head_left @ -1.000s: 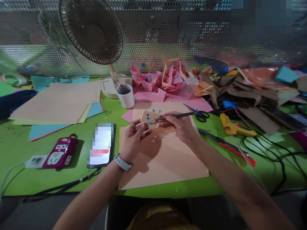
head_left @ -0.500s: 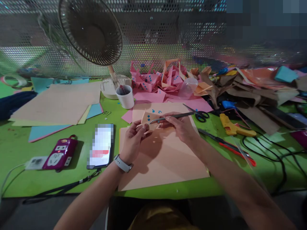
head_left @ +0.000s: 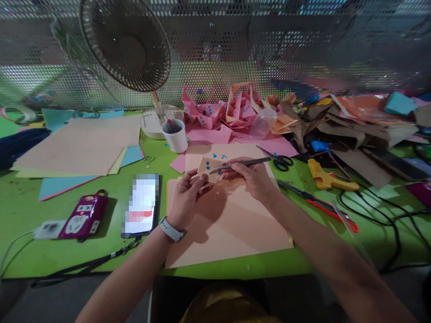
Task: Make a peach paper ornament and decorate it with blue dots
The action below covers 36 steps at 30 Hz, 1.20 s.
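Note:
My left hand, with a pale watch strap at the wrist, pinches a small folded piece of peach paper that bears little blue squares. In my right hand is a pair of metal tweezers, its bent tip pointing left at the folded paper near my left fingertips. Whether the tip grips anything is too small to tell. Both hands are over large peach sheets. Several loose blue bits lie just beyond the folded paper.
Black scissors, a red-and-black cutter and a yellow glue gun lie to the right. A phone and a purple power strip are at left. Behind stand a white cup, a fan and folded pink paper.
Both hands stay almost where they were, still holding the folded paper and the tweezers. The whole view has shifted very slightly.

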Available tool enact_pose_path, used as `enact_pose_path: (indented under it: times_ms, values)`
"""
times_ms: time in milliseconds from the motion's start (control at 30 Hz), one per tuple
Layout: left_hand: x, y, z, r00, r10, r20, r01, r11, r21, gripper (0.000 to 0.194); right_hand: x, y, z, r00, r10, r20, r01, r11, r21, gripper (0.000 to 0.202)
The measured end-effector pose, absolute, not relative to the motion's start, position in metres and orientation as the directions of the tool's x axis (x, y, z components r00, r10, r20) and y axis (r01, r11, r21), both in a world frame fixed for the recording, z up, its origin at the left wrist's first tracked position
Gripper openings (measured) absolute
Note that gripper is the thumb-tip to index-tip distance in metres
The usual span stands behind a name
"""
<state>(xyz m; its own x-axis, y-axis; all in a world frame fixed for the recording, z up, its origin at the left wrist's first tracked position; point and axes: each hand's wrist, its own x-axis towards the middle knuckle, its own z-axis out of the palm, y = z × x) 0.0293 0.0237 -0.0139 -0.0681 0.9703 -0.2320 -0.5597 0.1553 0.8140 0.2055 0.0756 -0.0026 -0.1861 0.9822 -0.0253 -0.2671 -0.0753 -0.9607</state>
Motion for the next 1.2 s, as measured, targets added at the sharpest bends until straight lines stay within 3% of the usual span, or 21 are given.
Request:
enact_pose_path:
  times_ms: [533,733,900,1200]
  values:
    - [0.029,0.024,-0.017,-0.105,0.972,-0.210,-0.557,0.117,0.822,0.040,0.203,0.070,0.005,-0.119,0.991,0.054,-0.253,0.022,-0.967,0.021]
    - [0.032,0.021,-0.016,-0.114,0.966,-0.230,-0.479,0.149,0.865,0.059,0.197,0.066,0.002,-0.152,0.988,-0.007,-0.336,-0.058,-0.940,0.023]
    - [0.032,0.021,-0.016,-0.107,0.978,-0.180,-0.446,0.115,0.887,0.032,0.198,0.065,0.002,-0.150,0.988,0.021,-0.321,-0.028,-0.947,0.020]
    - [0.027,0.026,-0.016,-0.193,0.964,-0.180,-0.522,0.055,0.851,0.033,0.212,0.072,0.012,-0.075,0.990,0.120,-0.169,0.106,-0.980,0.021]
